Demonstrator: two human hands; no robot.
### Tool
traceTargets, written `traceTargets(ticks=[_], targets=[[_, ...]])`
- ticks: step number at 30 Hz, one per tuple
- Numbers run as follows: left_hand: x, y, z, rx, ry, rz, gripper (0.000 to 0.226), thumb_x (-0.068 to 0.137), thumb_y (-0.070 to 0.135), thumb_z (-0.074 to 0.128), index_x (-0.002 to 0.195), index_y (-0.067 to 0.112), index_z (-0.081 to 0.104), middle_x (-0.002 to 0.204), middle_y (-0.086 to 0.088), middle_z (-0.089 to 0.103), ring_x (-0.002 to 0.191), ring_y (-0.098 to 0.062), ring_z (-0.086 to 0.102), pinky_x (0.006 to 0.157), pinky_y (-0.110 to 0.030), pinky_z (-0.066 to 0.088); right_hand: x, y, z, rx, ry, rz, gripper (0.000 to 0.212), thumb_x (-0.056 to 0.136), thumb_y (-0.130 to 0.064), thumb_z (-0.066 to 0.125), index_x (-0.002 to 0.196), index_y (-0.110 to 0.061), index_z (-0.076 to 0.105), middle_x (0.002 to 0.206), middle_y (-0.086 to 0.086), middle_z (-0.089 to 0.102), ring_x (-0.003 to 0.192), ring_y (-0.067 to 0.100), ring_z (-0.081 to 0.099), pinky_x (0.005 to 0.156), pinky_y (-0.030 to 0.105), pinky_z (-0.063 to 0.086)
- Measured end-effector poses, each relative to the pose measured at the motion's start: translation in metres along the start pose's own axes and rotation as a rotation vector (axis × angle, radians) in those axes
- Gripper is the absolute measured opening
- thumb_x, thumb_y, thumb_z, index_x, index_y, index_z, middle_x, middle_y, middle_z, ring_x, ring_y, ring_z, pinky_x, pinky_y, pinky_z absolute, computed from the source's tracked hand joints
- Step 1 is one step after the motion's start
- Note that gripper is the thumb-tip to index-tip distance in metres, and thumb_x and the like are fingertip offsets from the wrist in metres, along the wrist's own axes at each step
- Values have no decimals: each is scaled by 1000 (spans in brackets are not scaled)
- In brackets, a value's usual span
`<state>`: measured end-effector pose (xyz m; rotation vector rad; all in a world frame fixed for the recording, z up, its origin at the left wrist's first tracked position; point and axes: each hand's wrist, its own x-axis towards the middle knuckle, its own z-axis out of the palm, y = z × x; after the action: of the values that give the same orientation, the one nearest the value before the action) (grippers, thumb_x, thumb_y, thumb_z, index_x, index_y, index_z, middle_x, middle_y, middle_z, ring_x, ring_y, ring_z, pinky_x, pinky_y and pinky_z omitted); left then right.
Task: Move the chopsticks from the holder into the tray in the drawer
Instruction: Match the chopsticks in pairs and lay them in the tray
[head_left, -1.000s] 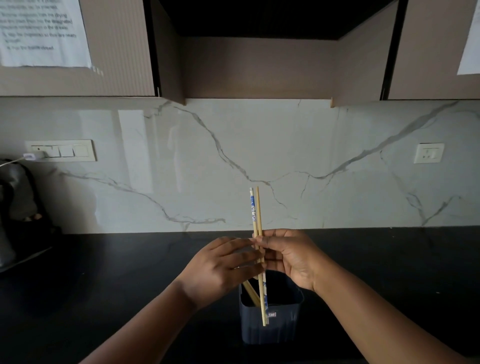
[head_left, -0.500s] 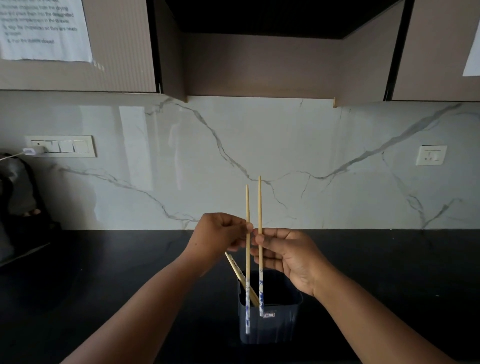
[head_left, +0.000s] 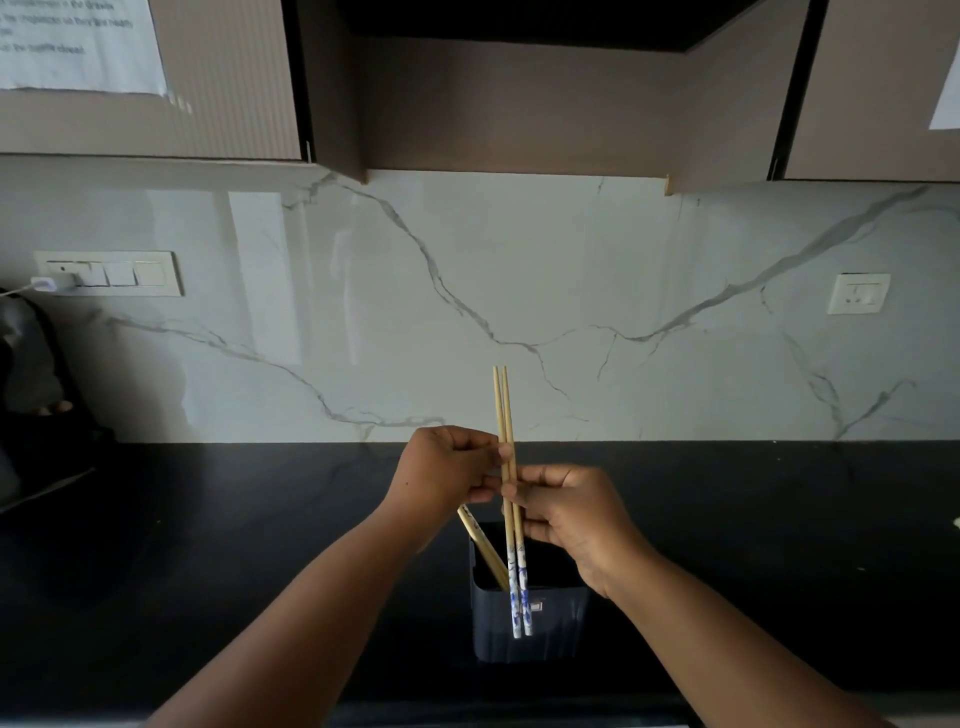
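Note:
A pair of wooden chopsticks (head_left: 505, 415) with blue-and-white patterned lower ends stands upright above a dark square holder (head_left: 527, 623) on the black counter. My left hand (head_left: 445, 470) pinches the pair near its middle from the left. My right hand (head_left: 569, 512) grips the same pair just below, from the right. The patterned ends hang in front of the holder's front wall. Other wooden chopsticks (head_left: 480, 545) lean inside the holder, partly hidden by my left hand. No drawer or tray is in view.
The black counter (head_left: 208, 545) runs along a marble backsplash. A dark appliance (head_left: 31, 395) stands at the far left under a switch panel (head_left: 109, 273). A wall socket (head_left: 857, 293) sits on the right. Upper cabinets (head_left: 519, 93) hang overhead.
The two chopsticks, held apart half a second ago, are now side by side as one pair. My left hand has shifted up along them; my right hand holds lower.

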<state>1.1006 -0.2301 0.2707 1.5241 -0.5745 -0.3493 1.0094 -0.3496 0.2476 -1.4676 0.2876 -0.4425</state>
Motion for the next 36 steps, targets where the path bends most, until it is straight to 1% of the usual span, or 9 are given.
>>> traceTargets(ticks=[7,13,17,20,23,26,30,34,36], targets=[[-3,-20,-1,-6,-48,-43,6,83,15,73,83,9,73,73,-10,75,64,-19,72,55,-25,58,-2,16,-3,-80,-42,44,4,84,-4,71,87,-7,72,78,10,77,73,22,75,58,26,57],[-2,-69,-19,462,198,131,76,76,78,46,80,6,71,73,-17,70,65,-28,67,65,-45,56,-7,64,-22,-278,-142,91,6,82,-6,73,84,-12,74,76,9,76,72,18,73,64,32,60],[-7,-136,-40,682,264,211,59,90,67,37,66,18,60,66,-2,61,66,-23,60,55,-35,41,-25,130,-43,-477,-260,200,7,79,-8,76,78,-16,74,70,2,74,66,9,68,66,28,57],[-8,-194,-52,926,158,197,38,97,46,47,106,17,70,118,-9,66,116,-31,56,90,-37,46,-44,183,-57,-694,-364,230,12,78,-18,77,69,-24,71,54,-15,62,51,-7,51,56,13,42],[-20,-245,-54,1238,-56,-113,67,94,61,34,148,21,34,161,-5,18,149,-26,5,119,-45,10,-59,228,-71,-861,-484,258,4,81,-22,69,81,-21,72,58,-12,58,53,-4,50,55,14,39],[-30,-274,-53,1358,-124,-141,83,87,71,8,154,22,7,163,-2,-1,149,-21,-9,120,-43,-5,-67,263,-82,-990,-573,261,13,86,-20,61,90,-17,72,74,-4,66,65,8,55,63,24,43],[-26,-277,-57,1391,-106,-98,81,89,72,8,154,24,3,163,0,-2,149,-19,-9,120,-43,-5,-68,296,-86,-1138,-617,278,17,89,-18,54,89,-10,69,83,7,70,68,19,56,60,27,39],[-28,-277,-57,1391,-105,-104,81,88,73,7,153,27,1,162,3,-5,148,-16,-11,120,-41,-6,-70,326,-80,-1323,-719,273,16,90,-12,48,75,-17,50,75,5,54,72,22,54,54,26,36],[-27,-276,-57,1385,-98,-105,81,87,74,7,153,28,1,162,4,-5,148,-15,-11,120,-41,-5,-72,334,-78,-1368,-755,316,15,92,-10,46,86,-20,56,85,7,58,81,21,58,65,26,44]])
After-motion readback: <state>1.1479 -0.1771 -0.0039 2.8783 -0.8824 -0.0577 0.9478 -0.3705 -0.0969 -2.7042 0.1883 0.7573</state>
